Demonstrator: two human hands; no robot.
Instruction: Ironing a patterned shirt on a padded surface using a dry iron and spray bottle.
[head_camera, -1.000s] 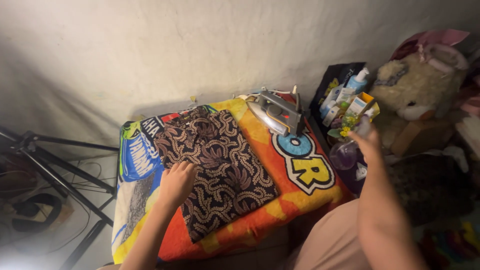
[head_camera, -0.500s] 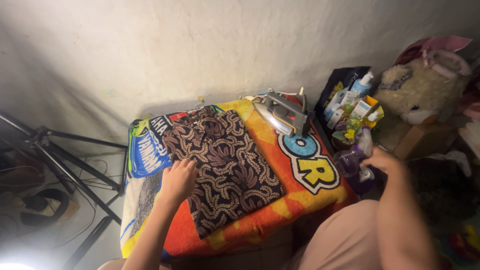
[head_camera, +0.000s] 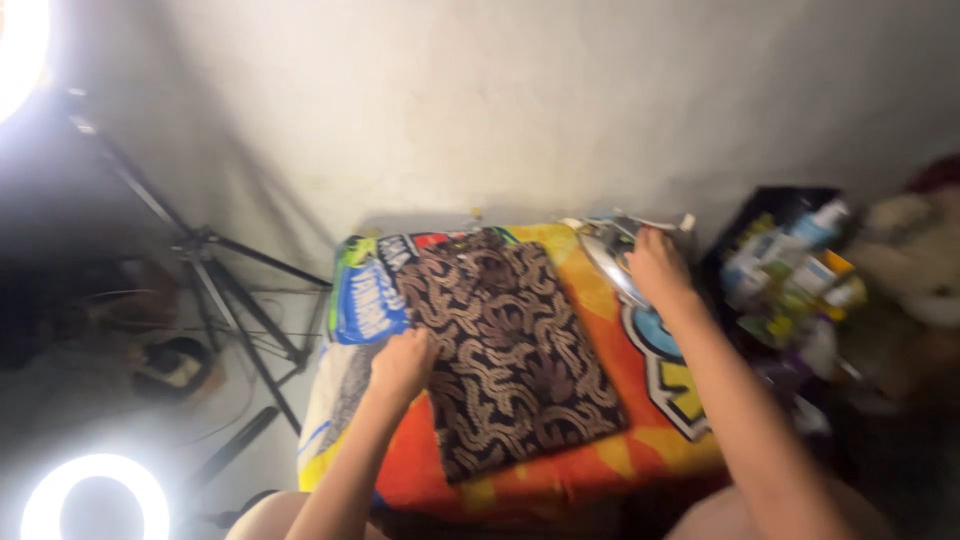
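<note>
Bright white ring light (head_camera: 97, 497) glows in the near left corner of my view. Just beyond it my left hand (head_camera: 403, 362) rests on the near left edge of the folded brown patterned shirt (head_camera: 510, 345), fingers curled loosely against the cloth rather than clamped on anything. That shirt lies flat in the middle of the orange, blue and yellow printed blanket (head_camera: 650, 400) that covers the table. Further out, my right hand (head_camera: 655, 268) lies on top of the grey iron (head_camera: 612, 258), which stands at the far right edge of the blanket, just beside the shirt's far corner; the picture is blurred there, so I cannot tell whether the fingers are wrapped round the handle or only touching it. To the right of the iron a dark tray of bottles and small boxes (head_camera: 795, 270) sits off the blanket. On the far left a black tripod (head_camera: 215, 270) stands against the pale wall (head_camera: 480, 110).
</note>
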